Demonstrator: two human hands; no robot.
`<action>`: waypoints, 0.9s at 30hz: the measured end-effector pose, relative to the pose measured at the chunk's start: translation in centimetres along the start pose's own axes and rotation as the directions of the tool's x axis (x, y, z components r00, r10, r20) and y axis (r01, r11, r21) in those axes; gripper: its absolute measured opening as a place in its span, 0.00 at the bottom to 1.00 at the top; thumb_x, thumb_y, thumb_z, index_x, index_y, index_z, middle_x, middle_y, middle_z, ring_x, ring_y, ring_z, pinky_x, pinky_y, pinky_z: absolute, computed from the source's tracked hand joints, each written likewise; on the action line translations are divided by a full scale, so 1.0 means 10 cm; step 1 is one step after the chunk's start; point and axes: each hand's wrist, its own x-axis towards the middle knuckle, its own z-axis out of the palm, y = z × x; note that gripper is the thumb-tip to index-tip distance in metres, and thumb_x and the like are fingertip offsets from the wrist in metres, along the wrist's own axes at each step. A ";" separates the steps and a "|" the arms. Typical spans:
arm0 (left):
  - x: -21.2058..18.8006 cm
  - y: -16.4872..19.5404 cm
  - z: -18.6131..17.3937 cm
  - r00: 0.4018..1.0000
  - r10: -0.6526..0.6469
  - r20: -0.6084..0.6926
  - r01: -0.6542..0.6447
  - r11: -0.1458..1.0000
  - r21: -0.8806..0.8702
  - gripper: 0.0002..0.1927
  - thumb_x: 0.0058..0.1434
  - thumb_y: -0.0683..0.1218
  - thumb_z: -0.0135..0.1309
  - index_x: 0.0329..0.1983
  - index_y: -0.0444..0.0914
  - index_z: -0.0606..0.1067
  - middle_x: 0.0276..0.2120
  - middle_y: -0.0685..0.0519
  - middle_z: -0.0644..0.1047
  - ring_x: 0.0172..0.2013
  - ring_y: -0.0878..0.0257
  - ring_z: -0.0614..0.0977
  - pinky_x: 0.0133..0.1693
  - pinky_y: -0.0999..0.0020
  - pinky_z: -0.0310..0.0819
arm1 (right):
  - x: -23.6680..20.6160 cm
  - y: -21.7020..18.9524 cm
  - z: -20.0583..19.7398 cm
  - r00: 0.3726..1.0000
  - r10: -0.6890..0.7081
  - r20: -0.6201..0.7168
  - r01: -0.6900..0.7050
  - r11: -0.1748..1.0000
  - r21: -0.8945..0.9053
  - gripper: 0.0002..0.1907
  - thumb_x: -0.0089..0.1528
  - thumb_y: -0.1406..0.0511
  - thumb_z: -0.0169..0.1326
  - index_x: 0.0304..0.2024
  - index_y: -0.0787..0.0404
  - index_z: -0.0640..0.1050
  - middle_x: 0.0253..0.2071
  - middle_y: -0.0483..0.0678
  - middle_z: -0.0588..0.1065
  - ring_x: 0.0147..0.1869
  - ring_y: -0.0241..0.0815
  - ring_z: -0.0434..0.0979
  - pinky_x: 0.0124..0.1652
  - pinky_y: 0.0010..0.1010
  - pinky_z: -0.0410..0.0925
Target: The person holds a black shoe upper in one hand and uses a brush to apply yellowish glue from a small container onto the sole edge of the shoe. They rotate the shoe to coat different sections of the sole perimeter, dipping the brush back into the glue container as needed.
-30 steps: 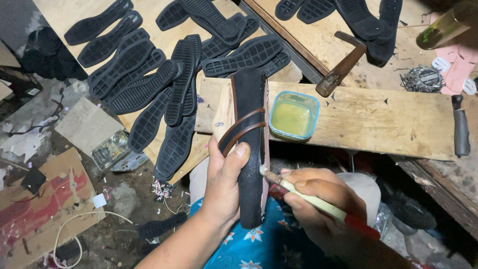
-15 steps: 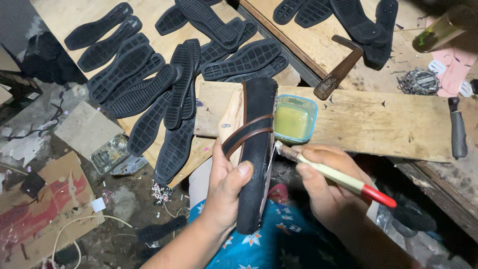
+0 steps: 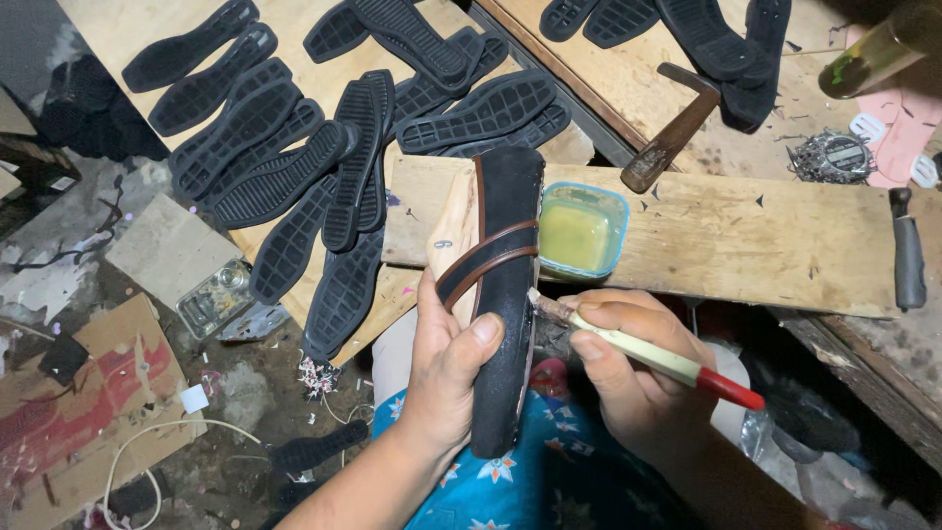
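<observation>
My left hand [image 3: 442,368] grips a black sandal [image 3: 505,294] with brown straps, held lengthwise on its edge above my lap. My right hand [image 3: 628,378] holds a brush [image 3: 643,348] with a pale handle and a red end. The brush tip touches the sandal's right edge near its middle. Just beyond the brush, a small blue-rimmed tub of yellowish glue [image 3: 581,231] sits on a wooden plank [image 3: 746,240].
Several black rubber soles [image 3: 324,147] lie on boards at the upper left. A hammer [image 3: 677,128] lies past the plank, and a dark-handled tool [image 3: 908,250] lies at its right end. Cardboard [image 3: 78,412] and a white cord [image 3: 167,437] litter the floor at the left.
The brush tip has come from the area beside the glue tub to the sandal's right edge. My left hand keeps its hold on the sandal.
</observation>
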 end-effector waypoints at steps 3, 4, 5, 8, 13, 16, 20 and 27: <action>0.00 0.02 0.01 1.000 0.008 -0.007 -0.008 1.000 0.020 0.41 0.60 0.49 0.56 0.73 0.37 0.52 0.55 0.43 0.72 0.46 0.63 0.80 0.44 0.69 0.79 | -0.01 0.01 -0.01 1.000 -0.021 0.014 0.021 0.999 -0.027 0.10 0.66 0.71 0.56 0.50 0.66 0.74 0.48 0.58 0.79 0.50 0.43 0.82 0.51 0.29 0.75; 0.00 0.02 0.01 1.000 -0.004 -0.015 0.005 1.000 0.012 0.41 0.59 0.49 0.56 0.73 0.37 0.52 0.55 0.43 0.72 0.46 0.63 0.80 0.45 0.68 0.79 | -0.01 0.01 -0.01 0.999 -0.028 0.017 0.028 0.999 -0.042 0.10 0.66 0.71 0.57 0.50 0.65 0.74 0.48 0.58 0.79 0.50 0.43 0.82 0.51 0.30 0.75; 0.01 0.02 0.01 1.000 -0.016 -0.022 0.016 1.000 0.005 0.42 0.59 0.49 0.56 0.73 0.37 0.52 0.55 0.43 0.72 0.47 0.63 0.80 0.46 0.68 0.80 | 0.00 0.02 -0.02 0.999 -0.035 0.020 0.036 0.998 -0.056 0.10 0.66 0.71 0.57 0.50 0.65 0.74 0.48 0.58 0.79 0.50 0.44 0.82 0.51 0.30 0.75; 0.00 0.03 0.01 0.999 -0.041 -0.033 0.041 0.999 0.007 0.42 0.59 0.49 0.56 0.73 0.38 0.51 0.53 0.42 0.72 0.44 0.61 0.79 0.42 0.67 0.79 | 0.02 0.04 -0.03 0.999 0.007 0.048 -0.007 1.000 0.004 0.10 0.68 0.71 0.55 0.52 0.65 0.72 0.49 0.57 0.79 0.52 0.43 0.83 0.54 0.30 0.76; 0.00 0.01 0.01 1.000 -0.007 -0.007 0.007 1.000 0.010 0.42 0.59 0.50 0.57 0.73 0.38 0.52 0.56 0.43 0.72 0.48 0.62 0.79 0.47 0.67 0.78 | 0.04 0.06 -0.02 0.999 0.045 0.017 -0.045 0.999 -0.012 0.10 0.68 0.72 0.54 0.52 0.66 0.73 0.50 0.59 0.78 0.53 0.42 0.81 0.54 0.29 0.73; 0.00 0.00 0.01 1.000 0.008 -0.006 -0.008 1.000 -0.010 0.41 0.60 0.50 0.57 0.72 0.37 0.52 0.56 0.43 0.72 0.51 0.61 0.79 0.50 0.66 0.78 | 0.03 0.06 -0.01 0.999 0.028 0.034 -0.028 1.000 0.010 0.10 0.67 0.72 0.54 0.51 0.66 0.74 0.49 0.58 0.79 0.51 0.41 0.81 0.53 0.28 0.74; 0.01 0.00 0.01 1.000 0.029 -0.012 -0.029 1.000 -0.001 0.41 0.61 0.50 0.57 0.73 0.36 0.54 0.57 0.43 0.72 0.51 0.61 0.77 0.50 0.65 0.76 | 0.00 0.03 -0.01 0.999 0.037 0.029 -0.038 0.999 0.031 0.10 0.65 0.72 0.56 0.49 0.67 0.75 0.48 0.58 0.79 0.48 0.40 0.82 0.48 0.28 0.75; 0.03 -0.01 0.03 0.998 0.061 -0.033 -0.061 0.998 -0.017 0.39 0.61 0.49 0.57 0.72 0.36 0.55 0.59 0.45 0.71 0.55 0.62 0.76 0.56 0.65 0.74 | 0.04 -0.03 -0.02 0.996 -0.030 0.086 0.024 0.997 0.071 0.10 0.66 0.73 0.55 0.51 0.67 0.73 0.49 0.58 0.79 0.50 0.44 0.82 0.50 0.30 0.76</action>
